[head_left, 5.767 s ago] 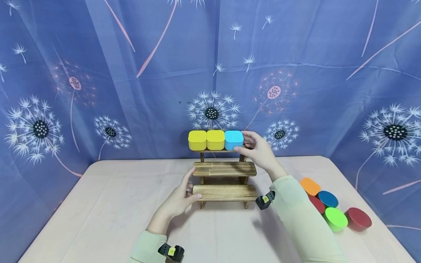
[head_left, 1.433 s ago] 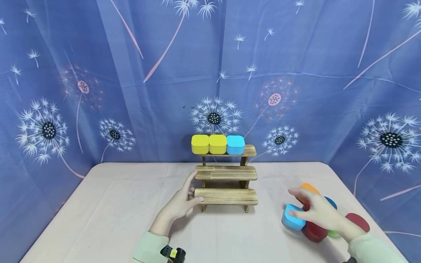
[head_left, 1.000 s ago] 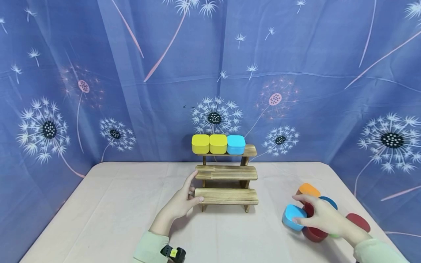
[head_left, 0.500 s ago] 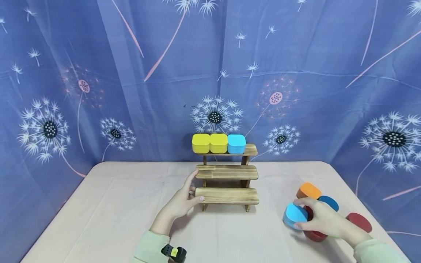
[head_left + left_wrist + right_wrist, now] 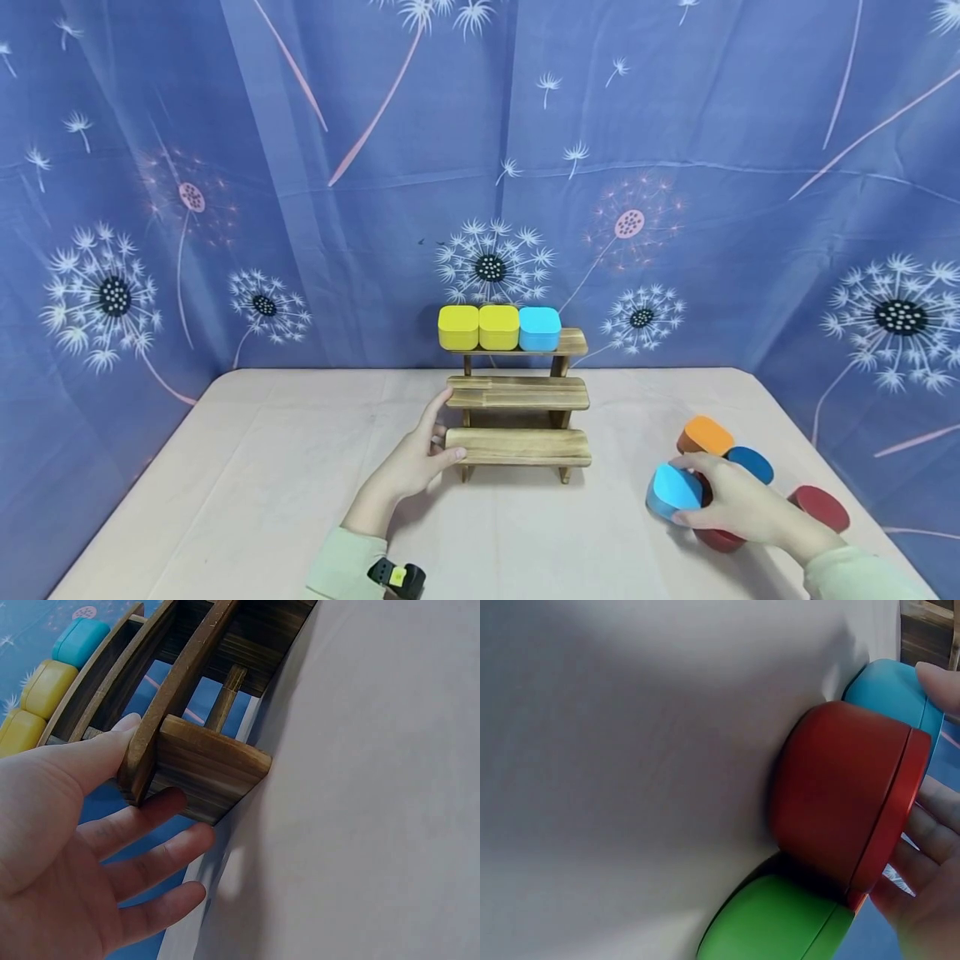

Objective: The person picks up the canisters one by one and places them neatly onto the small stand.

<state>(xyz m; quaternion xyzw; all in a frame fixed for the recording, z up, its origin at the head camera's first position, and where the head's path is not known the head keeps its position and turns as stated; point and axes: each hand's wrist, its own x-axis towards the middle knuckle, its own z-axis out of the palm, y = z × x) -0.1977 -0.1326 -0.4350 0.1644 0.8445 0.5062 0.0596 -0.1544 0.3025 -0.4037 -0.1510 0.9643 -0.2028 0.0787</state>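
Note:
My left hand (image 5: 411, 460) grips the left end of a three-tier wooden stand (image 5: 517, 447). In the left wrist view, its thumb lies on a step's end, with the other fingers loosely bent below. My right hand (image 5: 738, 497) pinches a light-blue square lidded tin (image 5: 675, 492) between thumb and fingers, low at the table's right side. On the top step stand two yellow tins (image 5: 458, 327) and another light-blue tin (image 5: 539, 328), side by side. Beside my right hand, a red round tin (image 5: 840, 787) stands close to the held tin; my hand partly covers it in the head view.
Around the right hand stand an orange tin (image 5: 705, 436), a dark-blue tin (image 5: 750, 464) and another red tin (image 5: 819, 507). A green tin (image 5: 776, 922) shows in the right wrist view. A blue dandelion-print cloth (image 5: 360, 250) hangs behind the table.
My right hand let go of the blue tin on the top step and went to the tins at right. Its fingers then closed on another blue tin. My left hand stayed at the stand.

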